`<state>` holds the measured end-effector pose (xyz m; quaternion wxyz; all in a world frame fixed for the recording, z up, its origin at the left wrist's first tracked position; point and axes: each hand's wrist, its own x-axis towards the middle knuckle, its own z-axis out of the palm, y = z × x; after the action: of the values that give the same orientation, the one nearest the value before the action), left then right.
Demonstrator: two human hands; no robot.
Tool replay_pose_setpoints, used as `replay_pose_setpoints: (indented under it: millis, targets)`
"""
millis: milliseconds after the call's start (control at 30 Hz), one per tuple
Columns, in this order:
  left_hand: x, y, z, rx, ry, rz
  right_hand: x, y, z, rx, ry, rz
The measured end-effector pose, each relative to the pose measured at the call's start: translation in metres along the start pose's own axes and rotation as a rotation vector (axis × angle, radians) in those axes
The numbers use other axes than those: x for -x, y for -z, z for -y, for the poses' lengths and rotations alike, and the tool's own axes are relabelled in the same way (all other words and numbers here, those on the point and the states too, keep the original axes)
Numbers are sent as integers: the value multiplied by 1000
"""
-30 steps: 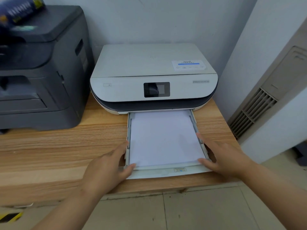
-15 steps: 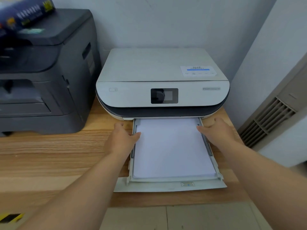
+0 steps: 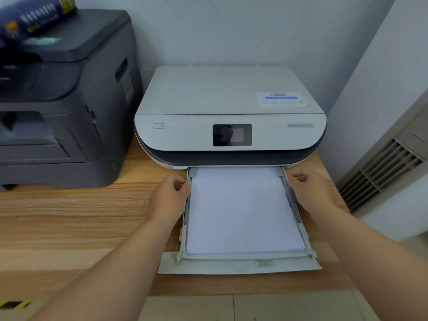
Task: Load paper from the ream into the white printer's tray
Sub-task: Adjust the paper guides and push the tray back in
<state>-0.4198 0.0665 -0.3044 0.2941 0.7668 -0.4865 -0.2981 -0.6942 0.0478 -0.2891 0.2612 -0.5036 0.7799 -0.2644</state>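
Both hands (image 3: 170, 196) (image 3: 309, 193) stay at the tray (image 3: 240, 265) sides, fingers now curled.

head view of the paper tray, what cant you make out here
- Ream, head view: motion-blurred and cut by the top-left edge; its print is unreadable.
- Sticker on the white printer: text too small.
- Tray guides: mostly hidden behind the left hand and right hand.

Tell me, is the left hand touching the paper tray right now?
Touching. The head view shows the left hand with its fingertips pressed against the left wall of the tray, near the printer.
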Motion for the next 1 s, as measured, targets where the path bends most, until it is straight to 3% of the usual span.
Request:
replay_pose_setpoints:
  millis: [200,1000]
  targets:
    - [5,-4,6,-7,-81,-68,13,-3,-5,76,158,-36]
    - [6,-8,5,75,-16,-18,20,-2,3,-220,-59,30]
